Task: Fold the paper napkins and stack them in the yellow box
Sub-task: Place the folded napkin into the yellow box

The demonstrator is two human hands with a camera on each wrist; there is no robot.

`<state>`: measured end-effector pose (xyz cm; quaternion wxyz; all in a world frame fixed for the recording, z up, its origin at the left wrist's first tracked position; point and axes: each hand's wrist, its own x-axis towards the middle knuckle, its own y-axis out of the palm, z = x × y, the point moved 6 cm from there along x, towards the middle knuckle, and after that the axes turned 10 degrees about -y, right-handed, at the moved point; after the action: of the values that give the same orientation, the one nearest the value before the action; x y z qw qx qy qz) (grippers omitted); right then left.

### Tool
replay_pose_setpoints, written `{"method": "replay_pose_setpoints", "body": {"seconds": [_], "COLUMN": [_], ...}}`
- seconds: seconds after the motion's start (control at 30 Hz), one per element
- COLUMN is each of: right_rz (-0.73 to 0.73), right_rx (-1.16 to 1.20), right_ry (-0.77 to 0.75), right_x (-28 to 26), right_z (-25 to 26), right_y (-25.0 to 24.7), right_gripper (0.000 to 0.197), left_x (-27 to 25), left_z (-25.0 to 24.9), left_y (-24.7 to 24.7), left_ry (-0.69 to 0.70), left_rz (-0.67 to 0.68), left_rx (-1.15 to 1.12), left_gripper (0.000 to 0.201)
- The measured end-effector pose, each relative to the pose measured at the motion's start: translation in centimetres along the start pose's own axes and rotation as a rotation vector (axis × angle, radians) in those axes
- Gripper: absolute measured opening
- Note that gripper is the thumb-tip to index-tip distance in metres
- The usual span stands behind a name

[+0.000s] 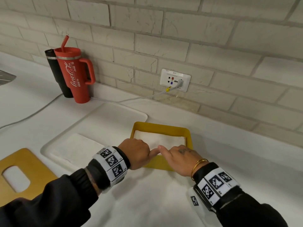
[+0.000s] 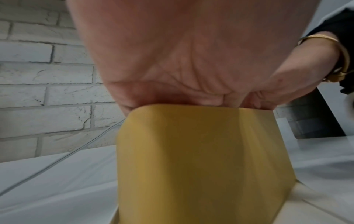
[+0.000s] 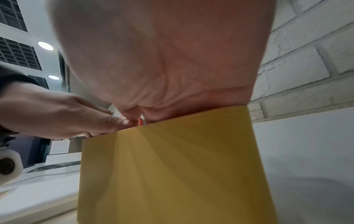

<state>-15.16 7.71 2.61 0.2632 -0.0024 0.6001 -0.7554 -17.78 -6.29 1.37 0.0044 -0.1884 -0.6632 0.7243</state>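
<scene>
Both hands reach over the near wall of the yellow box [image 1: 164, 164], setting a folded napkin [image 1: 164, 140] onto the stack inside. To do this well, the person should lower it flat, square its edges to the box walls, and press lightly before letting go. The left hand [image 1: 136, 151] and right hand [image 1: 182, 157] meet thumb to thumb at the napkin's near edge; the remaining fingers curl down into the box, hidden, so whether they pinch the paper cannot be told. More napkins [image 1: 77, 148] lie on the white tray [image 1: 114, 112] to the left
</scene>
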Motion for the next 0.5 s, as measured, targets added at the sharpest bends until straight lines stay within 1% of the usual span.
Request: {"method": "replay_pose_setpoints", "body": {"seconds": [0.03,0.1,0.13,0.17,0.23,0.3,0.33,0.4,0.47,0.5], "right_rz": [0.037,0.068,0.059,0.048,0.036,0.073,0.093,0.098,0.014,-0.023], "right_rx": [-0.012,-0.035,-0.035,-0.015,0.025,0.055,0.066,0.102,0.146,0.162], "right_ry": [0.019,0.044,0.06,0.094,0.134,0.147,0.13,0.082,0.083,0.096], "right_x": [0.3,0.8,0.9,0.9,0.7,0.7,0.7,1.0,1.4,1.5], "right_z": [-0.2,-0.5,-0.7,-0.8,-0.8,-0.6,-0.5,-0.6,-1.5,-1.8], "right_y": [0.4,0.8,0.9,0.9,0.8,0.7,0.5,-0.3,-1.8,-2.5], "right_gripper": [0.063,0.104,0.114,0.112,0.093,0.086,0.081,0.056,0.034,0.029], "left_x": [-0.1,-0.4,-0.5,-0.5,-0.8,-1.0,-1.0,-0.5,0.5,1.0], "left_z": [-0.1,-0.4,-0.5,-0.5,-0.6,-0.6,-0.6,-0.5,-0.4,-0.4], "left_y": [0.0,-0.1,-0.1,-0.2,-0.3,-0.4,-0.5,-1.2,-2.6,-3.3], "left_ry": [0.006,0.011,0.01,0.004,-0.01,-0.02,-0.023,-0.015,-0.016,-0.021], "left_rz": [0.01,0.027,0.031,0.043,0.076,0.113,0.136,0.146,0.093,0.067], "left_rx": [0.001,-0.001,-0.014,-0.03,-0.056,-0.07,-0.083,-0.107,-0.113,-0.101], "left_gripper": [0.074,0.071,0.069,0.067,0.065,0.065,0.067,0.069,0.052,0.044]}}
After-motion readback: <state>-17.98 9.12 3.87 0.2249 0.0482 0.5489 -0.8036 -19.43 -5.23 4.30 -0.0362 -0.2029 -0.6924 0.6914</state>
